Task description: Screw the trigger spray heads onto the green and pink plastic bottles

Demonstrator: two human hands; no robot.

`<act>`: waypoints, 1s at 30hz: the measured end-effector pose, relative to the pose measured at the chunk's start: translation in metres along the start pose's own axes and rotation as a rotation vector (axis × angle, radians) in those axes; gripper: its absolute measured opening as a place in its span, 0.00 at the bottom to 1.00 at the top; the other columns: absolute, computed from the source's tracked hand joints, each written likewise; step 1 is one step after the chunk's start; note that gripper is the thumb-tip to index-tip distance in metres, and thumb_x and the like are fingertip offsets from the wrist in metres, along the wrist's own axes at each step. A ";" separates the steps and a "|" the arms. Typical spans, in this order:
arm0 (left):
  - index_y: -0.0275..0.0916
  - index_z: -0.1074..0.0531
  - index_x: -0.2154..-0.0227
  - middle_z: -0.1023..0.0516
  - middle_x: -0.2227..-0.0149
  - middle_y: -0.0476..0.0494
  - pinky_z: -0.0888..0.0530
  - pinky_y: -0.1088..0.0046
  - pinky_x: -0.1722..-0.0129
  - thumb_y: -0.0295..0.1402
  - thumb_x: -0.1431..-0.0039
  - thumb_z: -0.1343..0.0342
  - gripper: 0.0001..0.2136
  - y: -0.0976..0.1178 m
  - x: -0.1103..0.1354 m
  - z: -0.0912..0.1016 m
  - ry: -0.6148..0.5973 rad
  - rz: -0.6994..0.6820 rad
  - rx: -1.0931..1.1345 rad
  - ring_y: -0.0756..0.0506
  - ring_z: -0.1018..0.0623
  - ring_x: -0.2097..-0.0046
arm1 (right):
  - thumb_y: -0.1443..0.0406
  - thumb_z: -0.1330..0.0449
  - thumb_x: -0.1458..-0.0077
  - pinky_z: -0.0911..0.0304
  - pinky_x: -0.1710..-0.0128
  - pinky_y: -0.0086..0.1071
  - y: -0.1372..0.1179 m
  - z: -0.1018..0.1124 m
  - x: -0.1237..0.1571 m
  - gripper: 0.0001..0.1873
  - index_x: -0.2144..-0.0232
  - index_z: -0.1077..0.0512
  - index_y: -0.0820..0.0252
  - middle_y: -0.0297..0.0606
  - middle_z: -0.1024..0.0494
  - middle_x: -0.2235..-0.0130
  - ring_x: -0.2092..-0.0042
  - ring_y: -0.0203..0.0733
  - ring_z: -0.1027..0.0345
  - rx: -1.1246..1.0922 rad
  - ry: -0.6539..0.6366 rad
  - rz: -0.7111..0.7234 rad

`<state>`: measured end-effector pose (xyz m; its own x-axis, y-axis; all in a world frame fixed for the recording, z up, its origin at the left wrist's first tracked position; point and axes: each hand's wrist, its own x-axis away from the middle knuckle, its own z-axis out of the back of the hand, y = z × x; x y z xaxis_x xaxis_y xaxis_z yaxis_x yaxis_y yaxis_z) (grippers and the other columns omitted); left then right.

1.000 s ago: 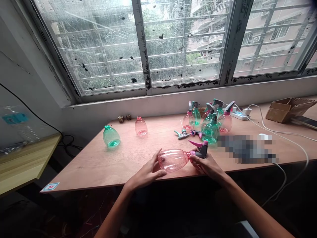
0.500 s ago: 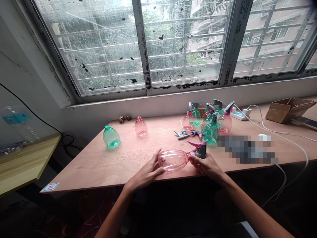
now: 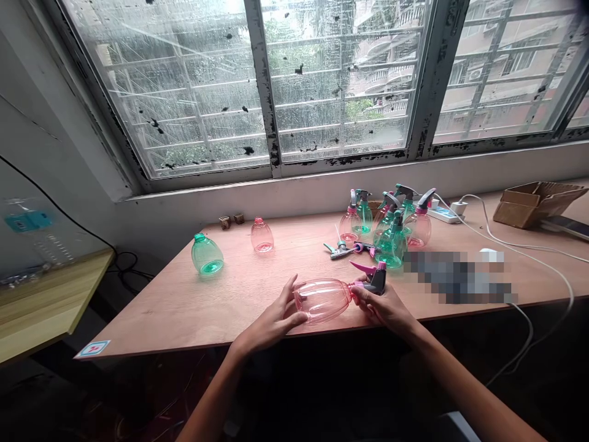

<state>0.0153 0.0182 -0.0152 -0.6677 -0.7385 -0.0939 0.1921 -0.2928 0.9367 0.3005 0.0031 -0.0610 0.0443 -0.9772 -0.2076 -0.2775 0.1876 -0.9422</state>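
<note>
A clear pink spray bottle (image 3: pixel 322 299) lies on its side near the front edge of the wooden table (image 3: pixel 193 307). My left hand (image 3: pixel 272 322) cups the bottle's rounded base, fingers wrapped round it. My right hand (image 3: pixel 385 308) grips the neck just below the grey and pink trigger head (image 3: pixel 373 276), which points left and up. Both forearms reach in from the bottom of the view.
A capless green bottle (image 3: pixel 207 253) and a capless pink bottle (image 3: pixel 262 235) stand at the left. Several finished spray bottles (image 3: pixel 391 227) cluster at the back right, with loose trigger heads (image 3: pixel 343 248) before them. A power strip (image 3: pixel 444 213), white cables and a cardboard box (image 3: pixel 536 202) lie to the right.
The pink bottle has shifted slightly in my hands; my left fingers have adjusted on its base. Nothing else has moved.
</note>
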 end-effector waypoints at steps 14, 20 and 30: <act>0.48 0.70 0.29 0.55 0.27 0.36 0.46 0.52 0.31 0.43 0.42 0.35 0.51 0.000 0.000 -0.001 -0.002 -0.022 -0.126 0.34 0.44 0.30 | 0.52 0.29 0.50 0.51 0.84 0.27 -0.002 -0.002 0.000 0.20 0.66 0.31 0.59 0.30 0.28 0.76 0.82 0.30 0.44 0.031 0.009 -0.003; 0.46 0.68 0.29 0.58 0.26 0.38 0.45 0.54 0.31 0.46 0.33 0.47 0.41 0.005 0.000 -0.001 0.023 0.031 -0.079 0.35 0.47 0.29 | 0.54 0.30 0.48 0.52 0.84 0.26 -0.003 -0.002 0.001 0.18 0.66 0.30 0.60 0.30 0.28 0.76 0.81 0.30 0.44 0.037 0.002 0.004; 0.50 0.70 0.30 0.51 0.28 0.33 0.41 0.51 0.33 0.40 0.50 0.29 0.58 -0.004 -0.001 -0.002 0.016 0.007 -0.139 0.32 0.38 0.32 | 0.53 0.30 0.48 0.53 0.85 0.27 -0.002 -0.002 0.000 0.18 0.69 0.30 0.59 0.30 0.29 0.77 0.82 0.30 0.45 0.058 0.003 0.011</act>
<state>0.0167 0.0188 -0.0191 -0.6544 -0.7502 -0.0942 0.2953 -0.3683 0.8816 0.2995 0.0021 -0.0585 0.0390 -0.9753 -0.2172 -0.2217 0.2035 -0.9536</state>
